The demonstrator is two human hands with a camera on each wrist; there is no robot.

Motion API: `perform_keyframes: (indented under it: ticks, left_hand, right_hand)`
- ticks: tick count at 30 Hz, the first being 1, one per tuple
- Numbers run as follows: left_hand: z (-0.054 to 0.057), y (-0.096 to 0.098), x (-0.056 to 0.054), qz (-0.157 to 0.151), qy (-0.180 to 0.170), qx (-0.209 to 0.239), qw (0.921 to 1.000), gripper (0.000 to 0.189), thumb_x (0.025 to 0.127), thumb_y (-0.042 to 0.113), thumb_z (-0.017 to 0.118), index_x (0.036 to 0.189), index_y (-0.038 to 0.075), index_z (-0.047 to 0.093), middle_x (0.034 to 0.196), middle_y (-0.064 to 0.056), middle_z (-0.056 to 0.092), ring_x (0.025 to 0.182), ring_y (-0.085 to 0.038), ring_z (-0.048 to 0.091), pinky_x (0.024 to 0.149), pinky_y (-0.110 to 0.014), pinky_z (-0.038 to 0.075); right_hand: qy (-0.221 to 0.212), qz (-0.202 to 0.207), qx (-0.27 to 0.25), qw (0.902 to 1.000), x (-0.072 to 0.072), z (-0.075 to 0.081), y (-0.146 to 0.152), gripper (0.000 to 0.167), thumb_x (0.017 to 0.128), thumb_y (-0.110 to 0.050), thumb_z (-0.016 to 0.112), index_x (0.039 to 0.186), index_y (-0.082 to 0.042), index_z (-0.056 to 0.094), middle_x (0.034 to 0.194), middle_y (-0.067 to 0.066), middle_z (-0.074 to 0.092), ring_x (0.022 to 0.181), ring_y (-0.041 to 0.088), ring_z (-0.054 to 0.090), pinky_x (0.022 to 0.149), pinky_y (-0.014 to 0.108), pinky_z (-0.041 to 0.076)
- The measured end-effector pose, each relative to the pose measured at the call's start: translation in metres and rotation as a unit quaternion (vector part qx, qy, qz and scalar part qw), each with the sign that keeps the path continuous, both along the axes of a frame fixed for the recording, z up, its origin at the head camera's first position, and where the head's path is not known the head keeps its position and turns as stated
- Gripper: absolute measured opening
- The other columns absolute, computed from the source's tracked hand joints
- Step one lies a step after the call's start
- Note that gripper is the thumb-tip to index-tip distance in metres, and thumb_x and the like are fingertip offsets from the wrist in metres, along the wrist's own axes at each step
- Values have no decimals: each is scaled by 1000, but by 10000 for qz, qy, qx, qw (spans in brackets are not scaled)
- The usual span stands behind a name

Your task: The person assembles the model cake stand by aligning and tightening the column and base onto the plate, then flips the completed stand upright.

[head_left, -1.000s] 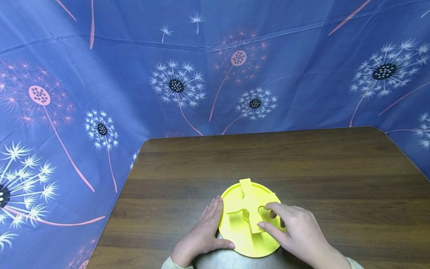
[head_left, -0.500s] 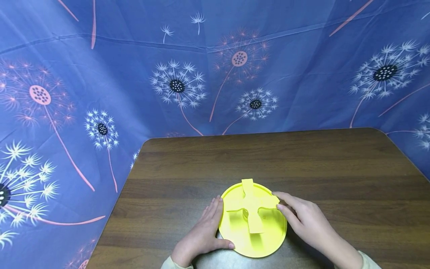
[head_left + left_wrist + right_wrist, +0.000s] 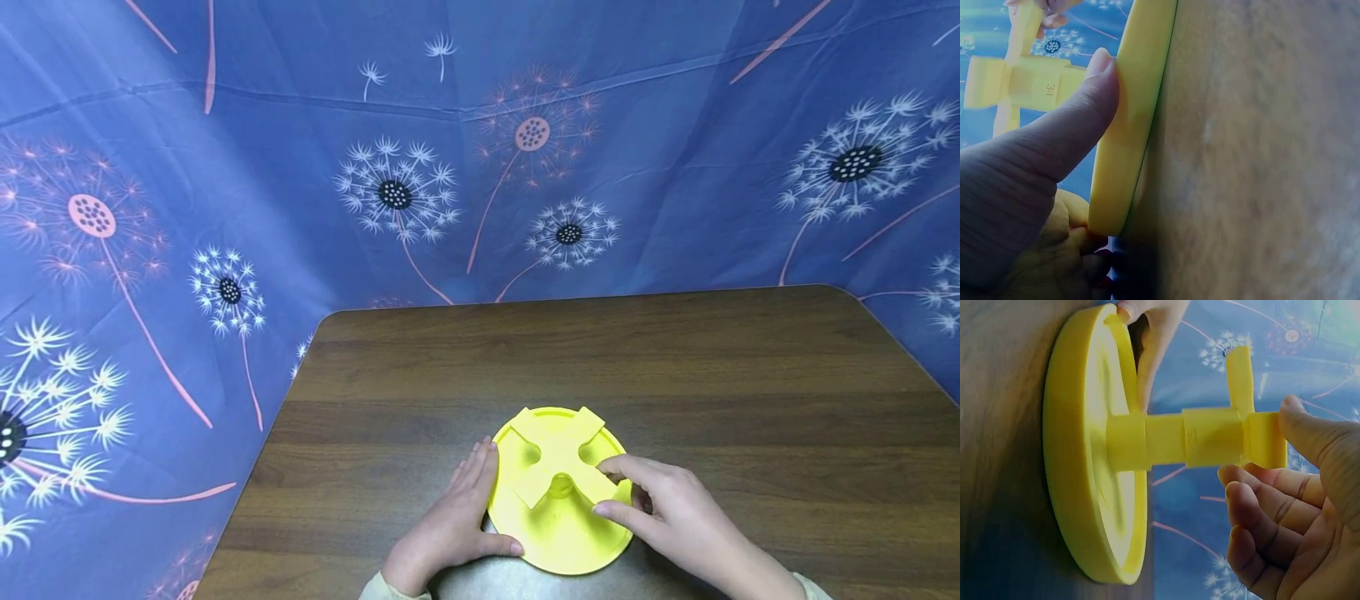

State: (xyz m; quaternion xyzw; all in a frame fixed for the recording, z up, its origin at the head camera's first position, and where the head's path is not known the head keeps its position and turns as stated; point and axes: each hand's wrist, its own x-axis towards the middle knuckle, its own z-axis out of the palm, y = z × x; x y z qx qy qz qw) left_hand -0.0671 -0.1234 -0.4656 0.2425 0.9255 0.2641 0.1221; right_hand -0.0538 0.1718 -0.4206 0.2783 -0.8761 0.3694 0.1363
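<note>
A yellow round base [image 3: 562,546] with a raised rim stands on the table. From its middle rises a yellow post [image 3: 1166,439], and a four-armed yellow cross-shaped top [image 3: 561,454] sits on it. My left hand [image 3: 456,521] holds the base's left side, fingers along the rim and thumb at the front. In the left wrist view, the thumb presses against the rim [image 3: 1127,137]. My right hand [image 3: 671,510] pinches the front right arm of the cross between thumb and index finger. Its other fingers are loosely curled below, as the right wrist view shows.
The brown wood-grain table [image 3: 420,367] extends behind and to both sides of the base. A blue cloth with dandelion prints [image 3: 465,183] hangs behind the table and along its left side.
The cross has turned from a plus-like position to an X-like one. My right hand moved out to the right, then back to an arm of the cross. The left hand stayed put.
</note>
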Motion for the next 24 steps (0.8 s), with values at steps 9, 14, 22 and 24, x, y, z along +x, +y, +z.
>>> perform_keyframes:
  ticks: [9,14,22,24]
  left_hand:
    - [-1,-1,0,22,-7,74,10000,125,70,59,78,155,-2,8,161,-20,7,148,-34,9,116,-52,17]
    - [0,0,0,47,-24,38,10000,126,70,59,78,155,-2,8,161,-20,7,148,-33,9,117,-52,17]
    - [2,2,2,80,-35,-69,9999,126,69,57,79,155,-1,8,161,-19,8,148,-32,10,117,-50,17]
    - [2,3,2,61,-13,-63,10000,125,70,58,79,155,-1,9,161,-20,9,148,-33,11,117,-51,17]
  right_hand:
    - [201,-45,15,9998,2,0,-7,35,71,-24,85,99,-28,65,70,-26,44,56,-10,39,49,6,32]
    - [298,-11,-56,9995,1,-1,-8,34,70,-26,85,98,-29,66,65,-27,42,55,-11,38,48,5,30]
    - [362,42,-165,9992,1,-3,-9,30,70,-26,84,94,-27,67,62,-27,41,53,-12,37,46,4,30]
    - [350,33,-193,9992,2,-3,-9,30,69,-25,85,93,-27,67,62,-27,40,52,-13,36,45,4,29]
